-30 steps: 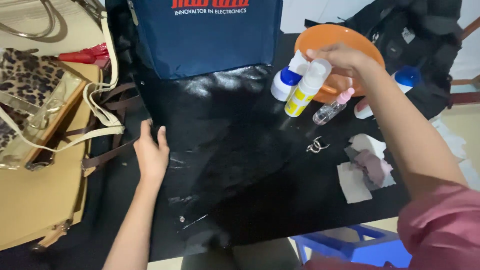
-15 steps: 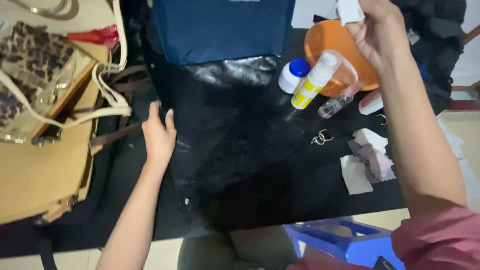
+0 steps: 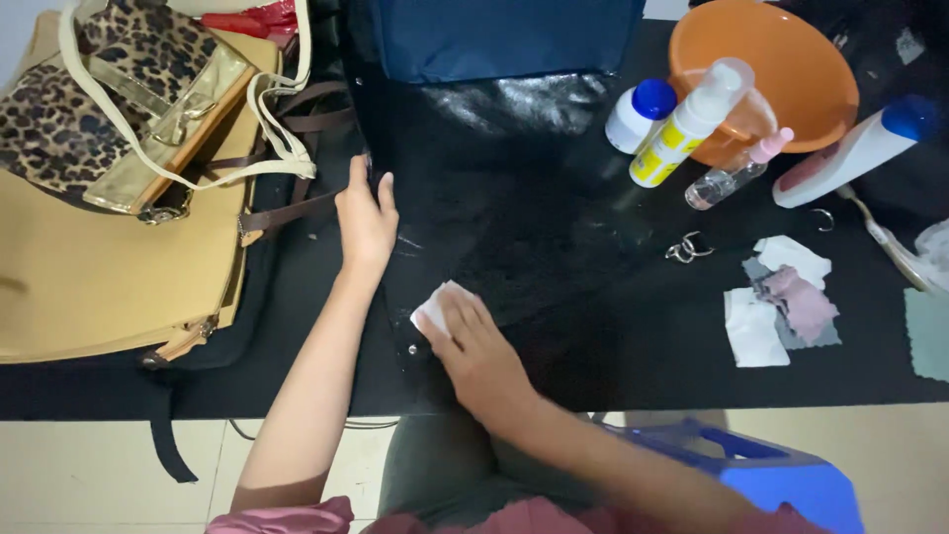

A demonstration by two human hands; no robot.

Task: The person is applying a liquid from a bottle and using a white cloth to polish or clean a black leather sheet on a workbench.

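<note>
The person is pressing a small white pad against a glossy black bag with the right hand, the fingers closed down over the pad so that only its upper corner is showing. The pad is sitting at the bag's lower left corner, close to the person's body. The left hand is lying flat and spread on the bag's left edge, just above the right hand, pinning the bag to the black table; it is holding nothing. Judging by the pad's position at one corner, the wiping looks to be at an early stage: the wide shiny stretch beyond the right hand is waiting to be covered, though whether any of it is already clean cannot be told. Up and to the right of the right hand, well apart from it, a yellow-and-white pump bottle, a small white bottle with a blue cap and a clear little spray bottle are standing beside an orange bowl. Used scraps of cloth are lying farther right of the right hand. To the left of the left hand, a tan bag is lying with a leopard-print purse on top of it.
</note>
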